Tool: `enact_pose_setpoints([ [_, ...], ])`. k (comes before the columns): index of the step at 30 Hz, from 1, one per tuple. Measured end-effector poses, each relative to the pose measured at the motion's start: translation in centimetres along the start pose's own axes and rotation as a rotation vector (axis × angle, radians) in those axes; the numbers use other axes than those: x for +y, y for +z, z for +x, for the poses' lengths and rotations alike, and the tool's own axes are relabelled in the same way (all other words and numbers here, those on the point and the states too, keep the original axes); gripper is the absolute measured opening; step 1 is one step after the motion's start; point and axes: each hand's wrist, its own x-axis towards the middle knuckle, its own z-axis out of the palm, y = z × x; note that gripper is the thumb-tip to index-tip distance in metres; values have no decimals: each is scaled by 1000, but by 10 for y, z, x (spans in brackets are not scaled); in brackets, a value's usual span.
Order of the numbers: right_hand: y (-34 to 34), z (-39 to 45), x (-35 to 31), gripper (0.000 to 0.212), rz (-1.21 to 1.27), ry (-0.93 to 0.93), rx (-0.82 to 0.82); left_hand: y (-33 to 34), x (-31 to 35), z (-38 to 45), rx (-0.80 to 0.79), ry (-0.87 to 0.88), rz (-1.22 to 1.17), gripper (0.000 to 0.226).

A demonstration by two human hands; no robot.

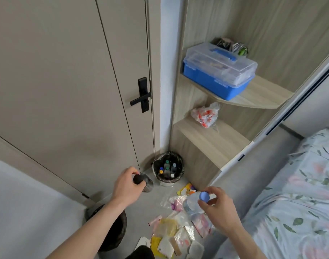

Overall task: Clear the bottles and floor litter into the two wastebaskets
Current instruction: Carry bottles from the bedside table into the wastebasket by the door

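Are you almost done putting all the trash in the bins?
About halfway. The white wastebasket by the door already holds several capped bottles. The left hand grips a dark-capped clear bottle, and the right hand holds a blue-capped clear bottle. The pile of wrappers on the floor is still left, beside the black-lined wastebasket.

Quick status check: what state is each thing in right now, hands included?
Left hand: grips dark-capped bottle.
Right hand: holds blue-capped bottle.
Far wastebasket: lined, upright, bottles inside.
Near wastebasket: lined, mostly hidden by left arm.
Floor litter: still scattered.
Door: closed.
Blue box: lid shut, on shelf.
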Motion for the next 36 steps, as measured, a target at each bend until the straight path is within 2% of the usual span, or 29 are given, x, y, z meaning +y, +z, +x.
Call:
enact_pose_setpoints([
  [7,10,55,11,25,-33,42,-26,9,10,44,-38,-33,-61,19],
  [13,26,119,17,25,-14,127,-56,42,10,131,-137,-66,-55,18],
  [18,57,191,19,24,-11,238,-35,99,-6,228,-283,-159,-57,23],
  [23,104,283,34,29,-23,363,-83,162,-22,315,-393,-207,-25,24],
  [30,172,390,84,31,-38,491,-95,261,-79,400,-514,-96,146,27],
  [36,239,447,133,30,-49,505,-72,335,-130,435,-523,-26,197,26],
])
